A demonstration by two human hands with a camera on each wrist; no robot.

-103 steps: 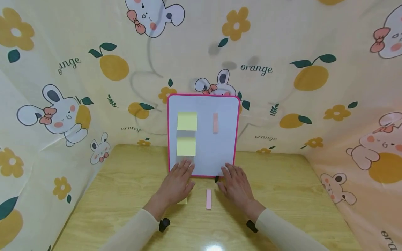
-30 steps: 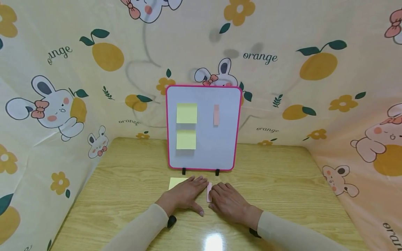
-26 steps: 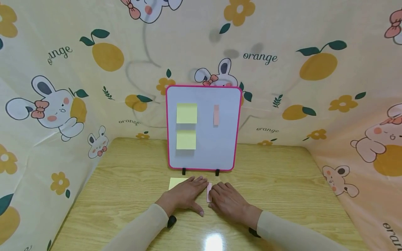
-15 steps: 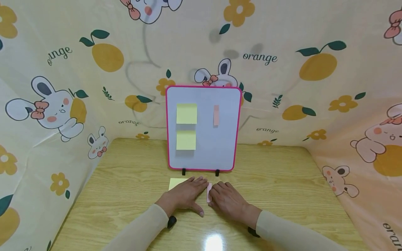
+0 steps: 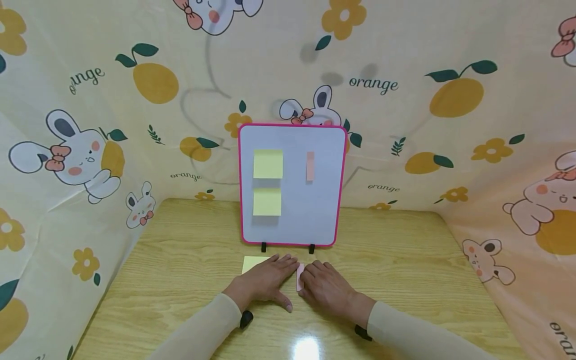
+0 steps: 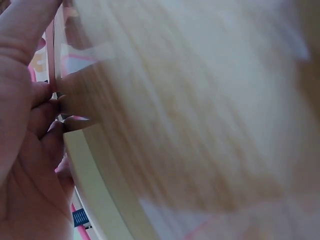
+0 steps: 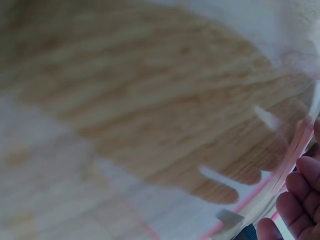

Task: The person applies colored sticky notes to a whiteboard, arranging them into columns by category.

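Note:
Palm down and fingers extended, my left hand (image 5: 264, 281) lies over the table, its fingertips at the upper left edge of a narrow pad of pink sticky notes (image 5: 299, 281). From the other side, the curled fingers and thumb of my right hand (image 5: 329, 291) pinch that pad's right edge; whether a single sheet is lifted is hidden. Partly under my left hand sits a yellow sticky note pad (image 5: 253, 263), whose thick side shows in the left wrist view. In the right wrist view, the pink pad (image 7: 296, 150) stands beside my fingers (image 7: 300, 200).
Behind the hands a pink-framed whiteboard (image 5: 315, 215) stands on black feet (image 5: 311, 249). It bears two yellow sticky notes (image 5: 268, 164) on the left, one above the other, and a pink strip (image 5: 310, 166) at upper right. Patterned cloth (image 5: 382, 140) surrounds the wooden table (image 5: 405, 270).
Since the oldest frame both hands have come down from the whiteboard's lower edge to the pink pad on the table. Over the last second they have hardly moved.

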